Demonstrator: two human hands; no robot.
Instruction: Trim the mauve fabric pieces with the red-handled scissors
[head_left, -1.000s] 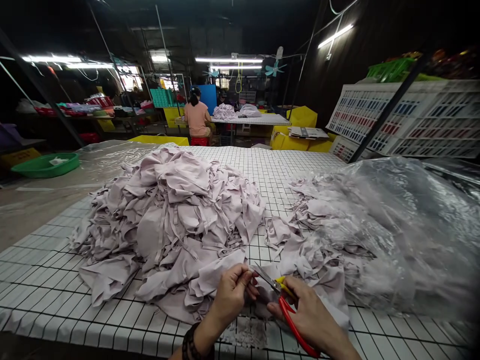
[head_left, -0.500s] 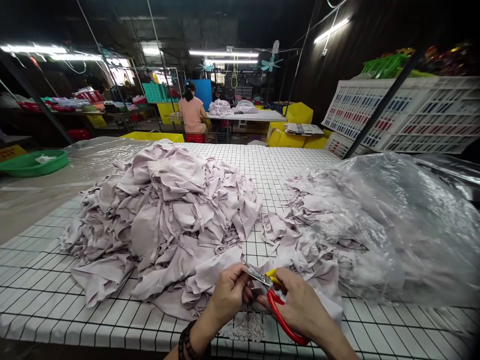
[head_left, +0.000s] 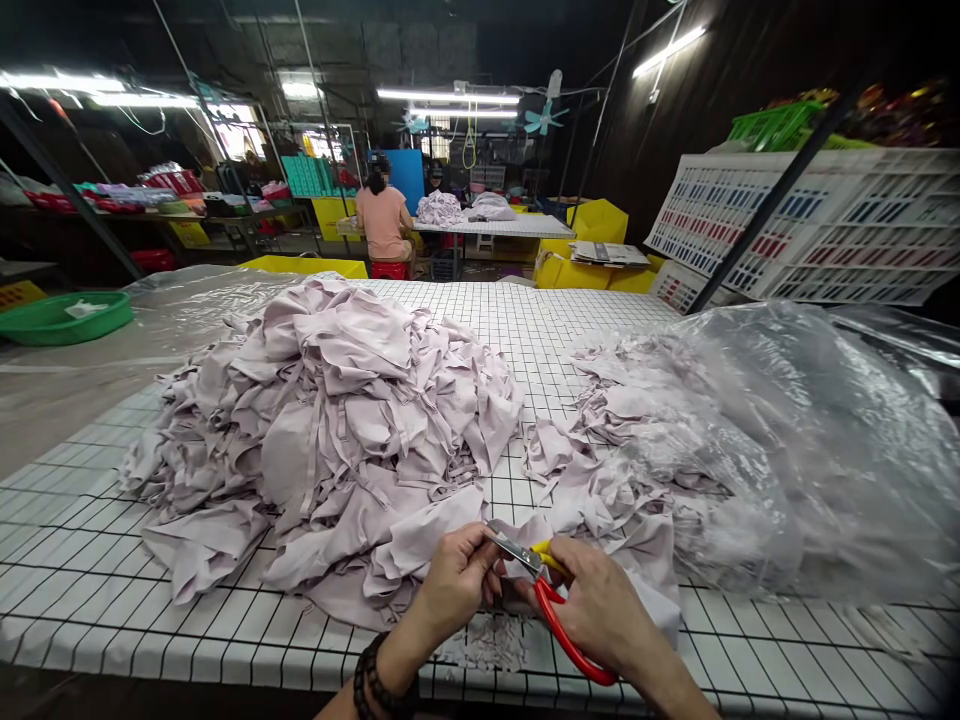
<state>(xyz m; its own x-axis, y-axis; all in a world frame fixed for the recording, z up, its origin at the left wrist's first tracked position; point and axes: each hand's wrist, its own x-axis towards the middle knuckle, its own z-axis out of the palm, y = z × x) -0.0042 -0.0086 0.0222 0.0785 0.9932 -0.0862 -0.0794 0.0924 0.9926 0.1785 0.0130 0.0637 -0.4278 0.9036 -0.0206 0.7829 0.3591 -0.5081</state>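
Note:
My right hand (head_left: 600, 605) is closed round scissors (head_left: 553, 605) with one red and one yellow handle. Their metal blades point up and left and lie against the fingertips of my left hand (head_left: 459, 580). That hand pinches a piece of pale lilac cloth (head_left: 529, 532), partly hidden behind the fingers and blades. Small fabric scraps (head_left: 491, 643) lie on the table below both hands. A large heap of pale lilac cloth pieces (head_left: 337, 400) rises just beyond my left hand. More cloth (head_left: 637, 520) spreads beyond my right hand.
Clear plastic sheeting (head_left: 817, 450) covers part of the right-hand cloth on the grid-patterned table (head_left: 547, 330). At the left stands a green basin (head_left: 67, 318). White crates (head_left: 810, 225) are stacked at the back right. A person (head_left: 385, 215) sits at a farther table.
The whole view has shifted slightly, so the table appears a little higher. Both hands keep almost the same pose, with the blades still at my left fingertips.

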